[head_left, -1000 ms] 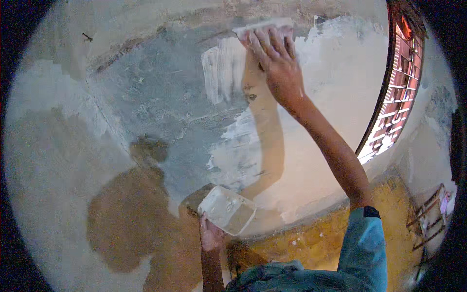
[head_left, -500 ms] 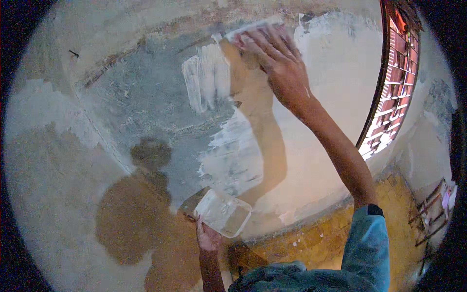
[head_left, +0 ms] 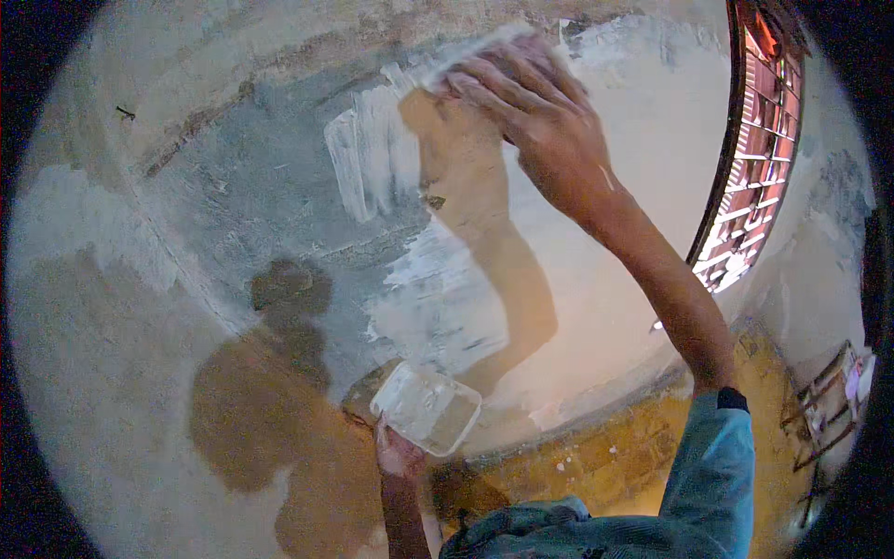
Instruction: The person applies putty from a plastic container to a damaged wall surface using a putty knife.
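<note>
My right hand (head_left: 535,98) is raised against the wall (head_left: 643,186), its fingers laid over a pale flat putty spreader (head_left: 494,42). Motion blur and the fingers hide most of that tool. Wet white putty (head_left: 368,154) lies in streaks on the grey patch to its left, and a smoother coat spreads below and to the right. Low in the middle, my left hand (head_left: 400,455) grips a clear square plastic tub (head_left: 456,424) by its left side. White putty clings to the inside of the tub.
A barred window (head_left: 754,177) with a dark frame is at the right. A bent nail (head_left: 125,113) sticks out at the upper left. Below the wall lies a yellowish-brown, speckled surface (head_left: 596,456). A rack-like frame (head_left: 824,401) stands at the far right. My shadow falls across the wall.
My right hand has slid a little to the right along the wall with the spreader. The view has shifted slightly. My left hand still holds the tub in about the same place.
</note>
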The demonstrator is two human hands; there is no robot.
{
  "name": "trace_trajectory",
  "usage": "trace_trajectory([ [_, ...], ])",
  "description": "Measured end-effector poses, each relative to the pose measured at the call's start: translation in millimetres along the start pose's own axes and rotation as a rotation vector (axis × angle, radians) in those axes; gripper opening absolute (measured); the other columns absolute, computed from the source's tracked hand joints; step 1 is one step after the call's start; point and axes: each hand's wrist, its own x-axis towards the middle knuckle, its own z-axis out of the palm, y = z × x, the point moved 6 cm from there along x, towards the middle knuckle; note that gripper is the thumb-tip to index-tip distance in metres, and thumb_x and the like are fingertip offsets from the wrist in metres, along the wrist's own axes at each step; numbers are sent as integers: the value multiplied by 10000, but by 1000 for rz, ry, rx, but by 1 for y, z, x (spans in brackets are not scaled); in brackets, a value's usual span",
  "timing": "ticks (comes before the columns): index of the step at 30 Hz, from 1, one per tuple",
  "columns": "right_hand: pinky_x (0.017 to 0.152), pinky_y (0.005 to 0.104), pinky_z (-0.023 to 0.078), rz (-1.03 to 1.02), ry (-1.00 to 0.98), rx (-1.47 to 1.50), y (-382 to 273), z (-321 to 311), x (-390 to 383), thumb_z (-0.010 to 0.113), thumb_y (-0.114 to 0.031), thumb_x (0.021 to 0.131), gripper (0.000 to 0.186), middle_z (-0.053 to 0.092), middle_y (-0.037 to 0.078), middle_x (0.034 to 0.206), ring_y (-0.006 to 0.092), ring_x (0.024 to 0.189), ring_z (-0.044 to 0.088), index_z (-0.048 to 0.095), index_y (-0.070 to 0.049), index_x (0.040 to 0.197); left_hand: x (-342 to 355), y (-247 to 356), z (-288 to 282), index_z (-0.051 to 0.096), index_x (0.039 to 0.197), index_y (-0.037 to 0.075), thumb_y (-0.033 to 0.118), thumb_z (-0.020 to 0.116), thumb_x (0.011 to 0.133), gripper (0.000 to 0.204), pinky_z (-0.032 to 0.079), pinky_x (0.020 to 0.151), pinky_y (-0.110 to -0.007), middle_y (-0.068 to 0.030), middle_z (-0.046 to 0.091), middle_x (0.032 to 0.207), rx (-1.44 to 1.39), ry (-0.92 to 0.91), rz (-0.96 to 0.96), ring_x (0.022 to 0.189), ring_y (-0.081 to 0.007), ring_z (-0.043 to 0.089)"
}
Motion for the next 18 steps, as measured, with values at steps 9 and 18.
trace_trajectory([
  [9, 1062, 430, 365, -20, -218, -28, 0, -2, -60, 553, -151, 799, 355, 613, 17, 1184, 234, 1202, 509, 619, -166, 1148, 2, -11, -22, 363, 1410, 64, 441, 419, 942, 603, 387, 1023, -578, -162, 412, 1430, -162, -40, -111, 1274, -404, 427],
  [18, 1007, 399, 403, -105, -16, -25, 2, 2, 10, 545, -111, 799, 335, 630, 18, 1163, 234, 1153, 550, 626, -130, 1123, -8, -10, 34, 413, 1377, 46, 410, 405, 947, 563, 398, 1024, -561, -168, 468, 1380, 103, 193, 59, 1229, -387, 479],
])
